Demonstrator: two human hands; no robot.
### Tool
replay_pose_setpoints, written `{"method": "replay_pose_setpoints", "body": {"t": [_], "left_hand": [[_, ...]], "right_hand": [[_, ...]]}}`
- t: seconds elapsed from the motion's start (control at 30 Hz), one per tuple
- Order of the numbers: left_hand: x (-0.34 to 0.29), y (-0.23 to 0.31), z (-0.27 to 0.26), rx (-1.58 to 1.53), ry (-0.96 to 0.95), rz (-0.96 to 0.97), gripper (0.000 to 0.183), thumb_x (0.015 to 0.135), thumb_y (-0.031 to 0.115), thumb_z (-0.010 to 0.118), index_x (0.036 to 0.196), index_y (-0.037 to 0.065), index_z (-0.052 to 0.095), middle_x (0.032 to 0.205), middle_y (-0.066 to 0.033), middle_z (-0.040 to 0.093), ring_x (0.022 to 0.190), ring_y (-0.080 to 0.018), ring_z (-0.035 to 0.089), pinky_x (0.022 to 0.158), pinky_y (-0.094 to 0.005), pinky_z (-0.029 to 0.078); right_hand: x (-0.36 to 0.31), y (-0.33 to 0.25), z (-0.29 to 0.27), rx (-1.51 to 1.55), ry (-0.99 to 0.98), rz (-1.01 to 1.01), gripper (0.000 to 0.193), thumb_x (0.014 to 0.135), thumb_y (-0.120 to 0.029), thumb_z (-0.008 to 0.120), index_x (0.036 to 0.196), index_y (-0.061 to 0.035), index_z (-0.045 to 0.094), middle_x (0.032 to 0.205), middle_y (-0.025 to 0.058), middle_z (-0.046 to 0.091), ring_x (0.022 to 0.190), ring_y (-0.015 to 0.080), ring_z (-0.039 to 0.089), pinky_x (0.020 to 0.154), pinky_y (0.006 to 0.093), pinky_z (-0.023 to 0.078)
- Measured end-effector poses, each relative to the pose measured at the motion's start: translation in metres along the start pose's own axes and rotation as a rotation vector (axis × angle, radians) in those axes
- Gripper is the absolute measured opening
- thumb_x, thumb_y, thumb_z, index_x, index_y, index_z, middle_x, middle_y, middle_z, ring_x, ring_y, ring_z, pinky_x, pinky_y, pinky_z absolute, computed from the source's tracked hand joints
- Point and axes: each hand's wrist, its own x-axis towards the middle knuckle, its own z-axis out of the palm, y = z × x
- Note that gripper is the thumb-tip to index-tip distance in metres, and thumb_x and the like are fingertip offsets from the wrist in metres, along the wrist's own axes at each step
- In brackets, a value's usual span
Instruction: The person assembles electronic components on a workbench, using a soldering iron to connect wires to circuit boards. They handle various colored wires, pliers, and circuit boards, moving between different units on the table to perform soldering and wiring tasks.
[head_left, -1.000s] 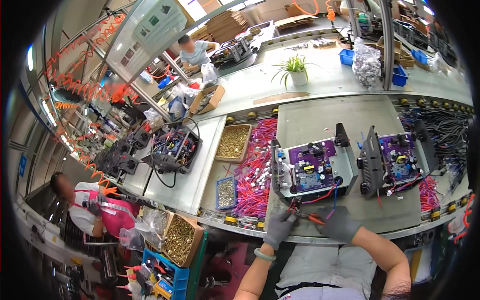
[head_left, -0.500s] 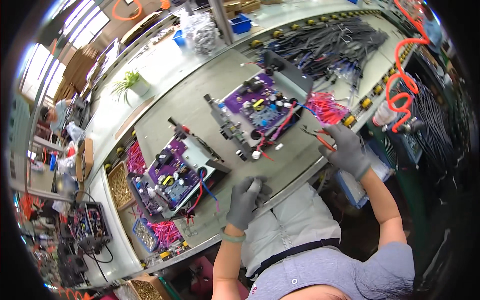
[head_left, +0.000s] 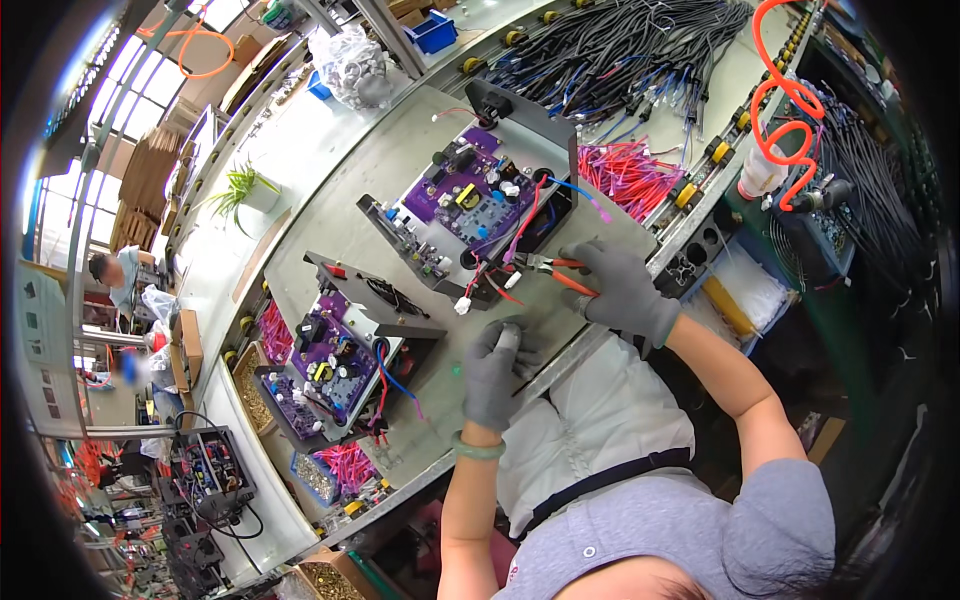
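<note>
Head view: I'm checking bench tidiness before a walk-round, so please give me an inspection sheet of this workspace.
Surface: grey bench top, long, mostly covered at the near edge.
Job's things: purple circuit board assembly in a black frame; red-handled pliers at its wires.
Clutter: second purple board assembly; pink wire bundles; tray of small brass parts.
Grippers: right hand, grey-gloved, grips the pliers; left hand, grey-gloved, closed around a small pale item, unclear what.
Cables: black wire harnesses; orange coiled hose.
Surroundings: potted plant; another person far left.
</note>
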Motion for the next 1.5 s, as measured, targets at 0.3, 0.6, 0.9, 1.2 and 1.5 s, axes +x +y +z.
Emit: {"method": "replay_pose_setpoints", "body": {"t": [0.3,0.6,0.9,1.2,1.5], "left_hand": [[0.028,-0.002,0.015,-0.02,0.026,0.028,0.019,0.097,0.014,0.049,0.107,0.001,0.06,0.085,-0.0069,0.064,0.071,-0.0134,0.063,0.059,-0.0256,0.05],[0.068,-0.028,0.01,-0.014,-0.102,0.19,0.022,0.096,0.018,0.055,0.11,0.004,0.064,0.088,-0.0033,0.065,0.078,-0.0109,0.062,0.069,-0.0289,0.05],[0.059,0.004,0.024,0.209,0.033,0.082,0.024,0.096,0.023,0.056,0.109,0.005,0.065,0.082,-0.0031,0.066,0.072,-0.0084,0.059,0.06,-0.0283,0.048],[-0.017,-0.006,-0.022,0.218,0.021,0.058,0.021,0.092,0.02,0.056,0.104,0.007,0.069,0.089,-0.0079,0.068,0.081,-0.0157,0.066,0.068,-0.0307,0.052],[-0.19,-0.016,-0.209,1.07,1.062,0.589,0.012,0.081,0.015,0.069,0.092,0.011,0.07,0.08,-0.0103,0.066,0.073,-0.0299,0.065,0.065,-0.0388,0.052]], "right_hand": [[-0.033,-0.019,0.007,1.216,-0.529,0.755,0.033,0.097,-0.035,0.054,0.106,-0.0045,0.061,0.083,0.0051,0.063,0.066,0.0159,0.063,0.056,0.0305,0.052],[-0.038,-0.03,0.013,1.443,-0.464,0.853,0.032,0.097,-0.037,0.051,0.109,-0.0082,0.058,0.083,0.0062,0.062,0.067,0.0199,0.063,0.059,0.0357,0.054],[-0.029,-0.031,0.015,1.25,-0.442,0.759,0.039,0.096,-0.039,0.051,0.113,-0.0041,0.057,0.081,0.0056,0.06,0.064,0.0176,0.059,0.06,0.0345,0.051],[-0.062,-0.02,-0.028,0.596,-0.406,0.463,0.027,0.088,-0.022,0.063,0.103,-0.0014,0.058,0.076,0.0,0.054,0.063,0.0095,0.053,0.058,0.0254,0.042],[0.015,-0.038,0.023,-0.308,-0.296,-0.585,0.055,0.063,-0.021,0.079,0.113,-0.0078,0.06,0.109,0.0145,0.06,0.105,0.0368,0.054,0.09,0.0471,0.042]]}}
